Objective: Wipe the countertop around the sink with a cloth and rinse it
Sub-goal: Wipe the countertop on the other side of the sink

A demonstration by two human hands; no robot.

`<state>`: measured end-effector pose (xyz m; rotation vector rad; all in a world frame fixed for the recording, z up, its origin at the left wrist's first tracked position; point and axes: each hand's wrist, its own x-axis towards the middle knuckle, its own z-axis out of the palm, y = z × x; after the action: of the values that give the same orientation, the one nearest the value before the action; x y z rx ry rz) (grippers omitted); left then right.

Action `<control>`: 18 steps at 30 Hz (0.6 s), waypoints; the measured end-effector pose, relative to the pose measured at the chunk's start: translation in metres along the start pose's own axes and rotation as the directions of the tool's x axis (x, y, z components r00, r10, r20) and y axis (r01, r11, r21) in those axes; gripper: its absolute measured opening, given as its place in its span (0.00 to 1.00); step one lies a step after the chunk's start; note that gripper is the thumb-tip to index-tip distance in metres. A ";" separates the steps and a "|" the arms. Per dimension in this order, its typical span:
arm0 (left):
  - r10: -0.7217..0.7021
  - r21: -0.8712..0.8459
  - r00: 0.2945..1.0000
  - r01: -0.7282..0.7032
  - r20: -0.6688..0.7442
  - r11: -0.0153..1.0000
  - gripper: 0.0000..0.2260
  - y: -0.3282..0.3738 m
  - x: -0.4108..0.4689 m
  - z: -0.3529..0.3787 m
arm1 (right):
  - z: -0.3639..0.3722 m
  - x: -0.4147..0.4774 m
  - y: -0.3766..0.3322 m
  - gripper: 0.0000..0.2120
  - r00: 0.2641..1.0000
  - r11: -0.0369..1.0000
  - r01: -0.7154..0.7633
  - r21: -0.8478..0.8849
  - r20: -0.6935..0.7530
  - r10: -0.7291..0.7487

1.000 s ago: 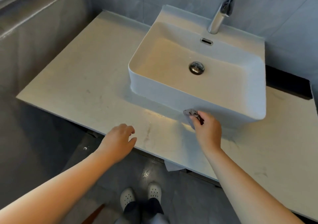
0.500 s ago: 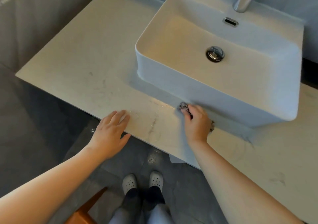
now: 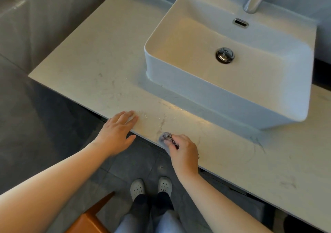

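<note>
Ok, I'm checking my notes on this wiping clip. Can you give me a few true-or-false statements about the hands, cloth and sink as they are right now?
1. The right hand grips the cloth. True.
2. The left hand holds a sponge. False: it rests open on the counter and holds nothing.
3. The sink sits on top of the counter. True.
4. The cloth touches the sink. False: it is at the counter's front edge, apart from the sink.
</note>
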<state>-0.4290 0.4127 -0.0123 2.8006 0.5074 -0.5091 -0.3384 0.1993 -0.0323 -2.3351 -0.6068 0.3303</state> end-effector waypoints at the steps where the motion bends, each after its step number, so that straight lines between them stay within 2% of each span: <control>1: -0.006 0.002 1.000 0.006 0.005 1.000 0.31 0.001 0.000 -0.001 | -0.005 -0.003 -0.001 0.08 0.999 0.999 -0.014 0.029 0.048 0.013; 3: -0.015 0.006 1.000 0.015 0.015 1.000 0.31 0.003 0.000 -0.002 | -0.020 -0.004 -0.005 0.07 0.997 0.992 -0.044 0.120 0.069 0.036; 6: -0.035 0.001 0.999 0.035 0.024 0.999 0.31 0.006 -0.001 -0.001 | -0.048 0.014 -0.006 0.06 0.996 0.980 -0.060 0.192 -0.048 0.071; 10: -0.069 -0.020 0.997 0.070 0.029 0.997 0.30 0.010 0.000 -0.001 | -0.070 0.064 0.006 0.07 0.974 0.992 -0.026 0.123 -0.220 0.053; 13: -0.067 -0.031 0.997 0.068 0.026 0.997 0.30 0.010 0.001 0.001 | -0.060 0.090 0.017 0.15 0.992 0.999 0.049 -0.014 -0.120 -0.050; 15: -0.057 -0.031 0.998 0.057 0.019 0.998 0.30 0.007 0.001 0.002 | -0.044 0.097 0.027 0.17 0.989 0.985 0.125 -0.118 -0.065 -0.134; 18: -0.025 -0.027 1.000 0.025 0.004 0.999 0.30 0.001 0.001 0.001 | -0.027 0.101 0.034 0.14 0.979 0.985 0.090 -0.147 -0.168 -0.115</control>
<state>-0.4281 0.4115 -0.0136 2.7704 0.5453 -0.5087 -0.2293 0.2131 -0.0425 -2.4214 -0.6788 0.0334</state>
